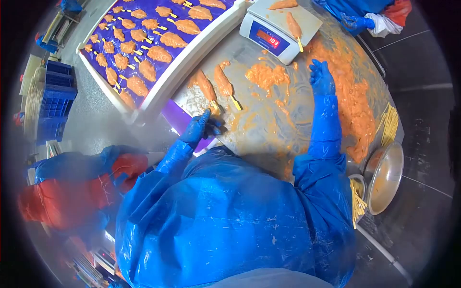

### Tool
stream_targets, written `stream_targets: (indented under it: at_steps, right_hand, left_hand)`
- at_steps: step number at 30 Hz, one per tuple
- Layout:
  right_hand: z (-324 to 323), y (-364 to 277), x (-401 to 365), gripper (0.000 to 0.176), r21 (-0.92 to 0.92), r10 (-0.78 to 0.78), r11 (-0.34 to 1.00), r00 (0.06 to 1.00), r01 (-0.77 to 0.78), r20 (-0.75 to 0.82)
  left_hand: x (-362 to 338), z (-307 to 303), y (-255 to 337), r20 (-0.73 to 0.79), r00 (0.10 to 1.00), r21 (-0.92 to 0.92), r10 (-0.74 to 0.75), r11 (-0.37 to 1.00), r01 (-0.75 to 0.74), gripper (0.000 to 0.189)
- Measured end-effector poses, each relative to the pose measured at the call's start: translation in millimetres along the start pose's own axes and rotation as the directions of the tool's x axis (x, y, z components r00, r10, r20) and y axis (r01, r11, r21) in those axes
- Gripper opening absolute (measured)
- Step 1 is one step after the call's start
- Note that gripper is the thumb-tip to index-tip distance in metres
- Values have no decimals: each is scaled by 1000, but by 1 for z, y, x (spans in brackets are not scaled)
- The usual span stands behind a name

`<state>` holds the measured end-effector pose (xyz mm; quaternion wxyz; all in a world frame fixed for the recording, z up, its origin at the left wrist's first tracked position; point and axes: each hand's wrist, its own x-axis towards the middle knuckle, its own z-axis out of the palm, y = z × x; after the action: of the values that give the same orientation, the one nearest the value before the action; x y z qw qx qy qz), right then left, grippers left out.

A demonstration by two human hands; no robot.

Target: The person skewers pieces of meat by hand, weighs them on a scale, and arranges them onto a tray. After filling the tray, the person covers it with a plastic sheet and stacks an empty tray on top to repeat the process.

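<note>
My left hand [200, 128], in a blue glove, is at the near edge of the metal table, fingers apart, just below the stick ends of two meat skewers [223, 81] lying side by side. My right hand [322, 78], also gloved in blue, is over the table below the scale [269, 36], its fingers curled; whether anything is inside them is hidden. On the scale rests a skewer [293, 25] with its yellow stick pointing down, beside another piece of meat [283, 4]. A long heap of orange minced meat [353, 108] lies right of my right hand, and a smaller pile [267, 75] to its left.
A white-rimmed tray [192, 57] with purple lining holds several skewers at upper left. Loose sticks [389, 125] and a metal bowl [385, 177] are at the right edge. A co-worker in red and blue [72, 197] is at left; another's sleeve [336, 8] is at top right.
</note>
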<state>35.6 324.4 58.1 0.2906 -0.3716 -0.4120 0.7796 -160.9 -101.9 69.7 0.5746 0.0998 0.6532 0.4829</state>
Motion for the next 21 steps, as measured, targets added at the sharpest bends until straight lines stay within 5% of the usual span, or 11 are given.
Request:
stream_targets:
  at_steps: [7, 10, 11, 12, 13, 14, 15, 16, 17, 18, 21]
  right_hand:
    - [72, -14, 17, 31, -152, -41, 987, 995, 55, 90]
    - [76, 3, 6, 20, 28, -187, 982, 982, 187, 6]
    - [65, 18, 0, 18, -507, -431, 744, 892, 435, 134]
    - [52, 36, -4, 16, -810, -538, 195, 751, 552, 383]
    - [53, 50, -29, 19, -727, -522, 344, 765, 594, 378]
    - [71, 63, -61, 24, -783, -556, 98, 687, 614, 469]
    - [75, 66, -77, 28, -765, -481, -349, 597, 541, 642]
    - [99, 79, -104, 29, -834, -290, 424, 925, 353, 244]
    - [118, 84, -120, 30, -816, -142, 542, 979, 203, 149]
    - [110, 111, -115, 24, -472, 50, 881, 999, -45, -1]
    - [115, 121, -113, 19, -199, 118, 976, 982, -87, 149]
  left_hand:
    - [-4, -10, -24, -172, 952, -6, 253, 966, -258, 32]
    - [3, -12, -16, -117, 613, 534, 782, 569, -625, 20]
    - [-1, -16, -2, 28, 670, 720, 742, 450, -529, 22]
    - [4, -14, 7, 54, 745, 709, 665, 500, -497, 25]
    - [10, -10, 15, 77, 806, 701, 587, 543, -462, 29]
    - [13, -3, 20, 137, 789, 734, 598, 474, -487, 32]
    - [19, -1, 26, 184, 771, 767, 610, 401, -501, 36]
    - [44, -4, 6, 269, 650, 742, 711, 278, -611, 35]
    - [70, -10, -13, 356, 510, 708, 783, 131, -694, 33]
    - [73, -12, -7, 415, 545, 691, 728, 137, -710, 31]
    - [64, -19, 21, 528, 537, 654, 659, 88, -751, 28]
